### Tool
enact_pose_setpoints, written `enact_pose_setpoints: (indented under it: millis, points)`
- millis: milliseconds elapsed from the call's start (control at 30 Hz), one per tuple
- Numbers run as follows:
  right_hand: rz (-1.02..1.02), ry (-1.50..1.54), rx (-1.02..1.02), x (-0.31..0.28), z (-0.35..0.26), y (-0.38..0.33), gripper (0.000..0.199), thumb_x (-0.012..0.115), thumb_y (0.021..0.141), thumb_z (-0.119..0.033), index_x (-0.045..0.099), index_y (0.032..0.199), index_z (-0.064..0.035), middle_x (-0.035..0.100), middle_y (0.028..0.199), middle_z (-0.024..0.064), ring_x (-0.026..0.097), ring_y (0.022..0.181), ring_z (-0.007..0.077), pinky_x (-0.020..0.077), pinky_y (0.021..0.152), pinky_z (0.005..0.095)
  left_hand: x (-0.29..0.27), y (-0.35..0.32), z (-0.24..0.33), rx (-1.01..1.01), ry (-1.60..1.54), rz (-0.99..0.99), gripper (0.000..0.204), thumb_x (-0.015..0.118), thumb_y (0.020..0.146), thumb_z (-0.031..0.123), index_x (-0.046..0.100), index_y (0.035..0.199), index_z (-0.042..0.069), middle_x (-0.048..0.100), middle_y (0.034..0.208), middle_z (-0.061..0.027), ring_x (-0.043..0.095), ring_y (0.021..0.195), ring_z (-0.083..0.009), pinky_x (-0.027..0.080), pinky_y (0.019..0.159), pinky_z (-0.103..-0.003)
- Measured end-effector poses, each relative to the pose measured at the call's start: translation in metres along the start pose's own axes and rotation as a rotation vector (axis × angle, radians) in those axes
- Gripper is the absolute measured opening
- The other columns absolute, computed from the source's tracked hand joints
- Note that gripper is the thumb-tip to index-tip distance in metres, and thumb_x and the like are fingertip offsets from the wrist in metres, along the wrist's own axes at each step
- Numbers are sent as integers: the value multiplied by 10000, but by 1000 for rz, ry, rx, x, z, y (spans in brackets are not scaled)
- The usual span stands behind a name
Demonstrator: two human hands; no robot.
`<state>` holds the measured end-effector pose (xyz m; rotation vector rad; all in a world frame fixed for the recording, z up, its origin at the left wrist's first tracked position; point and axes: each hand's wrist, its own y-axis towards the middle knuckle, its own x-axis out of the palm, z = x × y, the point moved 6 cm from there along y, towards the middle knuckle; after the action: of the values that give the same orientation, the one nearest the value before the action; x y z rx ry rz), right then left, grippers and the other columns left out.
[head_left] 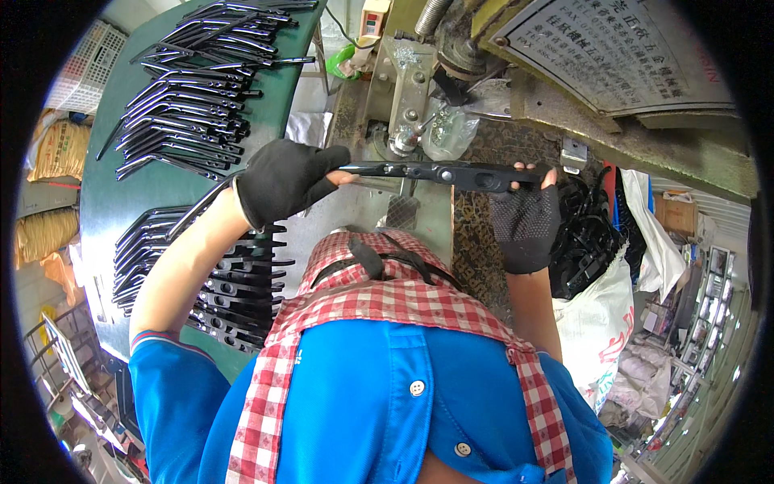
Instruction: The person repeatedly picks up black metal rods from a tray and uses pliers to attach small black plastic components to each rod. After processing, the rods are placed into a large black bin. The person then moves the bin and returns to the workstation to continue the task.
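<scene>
Head view: both gloved hands grip one long black metal bar point(439, 173) level before the press. Left hand point(284, 179) fingers curl closed around its left end; right hand point(526, 218) fingers clasp its right end

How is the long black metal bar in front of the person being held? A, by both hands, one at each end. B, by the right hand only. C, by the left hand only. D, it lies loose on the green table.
A: the left hand grips one end of the black bar and the right hand the other, holding it level.
</scene>
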<state>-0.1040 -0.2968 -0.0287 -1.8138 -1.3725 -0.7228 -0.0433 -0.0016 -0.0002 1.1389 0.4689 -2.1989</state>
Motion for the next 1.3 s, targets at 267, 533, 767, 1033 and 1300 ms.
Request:
enact_pose_setpoints:
  millis: [267, 533, 767, 1033, 1300]
  points:
    - [-60, -749, 70, 14, 39, 28, 232, 490, 960, -296, 538, 934, -70, 468, 637, 4, 436, 510, 86, 384, 488, 240, -6, -4, 13, -8, 119, 99, 249, 559, 903, 325, 566, 899, 77, 550, 641, -177, 565, 597, -393, 415, 530, -473]
    - [60, -539, 222, 19, 65, 25, 285, 495, 957, -375, 501, 841, -115, 436, 541, -41, 319, 360, 60, 220, 359, 219, -20, 7, 17, 29, 363, 167, 261, 547, 908, 327, 538, 846, 74, 544, 619, -145, 566, 574, -365, 427, 502, -442]
    - [63, -692, -15, 36, 52, 25, 241, 552, 933, -301, 479, 804, -111, 419, 539, -14, 319, 368, 54, 235, 368, 216, -16, 13, 11, 25, 247, 49, 264, 537, 917, 318, 531, 858, 61, 539, 625, -177, 560, 597, -396, 421, 505, -464]
    - [-28, -632, -102, 35, 34, 53, 289, 637, 884, -260, 483, 724, -76, 460, 697, -23, 419, 537, 49, 333, 449, 197, -26, 39, 8, 101, 261, 143, 231, 541, 915, 303, 530, 917, 72, 553, 645, -188, 569, 626, -406, 421, 525, -470]
    - [-67, -736, -274, 23, 33, 67, 177, 592, 894, -204, 488, 790, -106, 426, 619, -18, 380, 458, 68, 267, 410, 215, -32, 66, -2, 131, 343, 116, 251, 547, 909, 324, 550, 952, 77, 579, 642, -170, 586, 624, -392, 432, 532, -472]
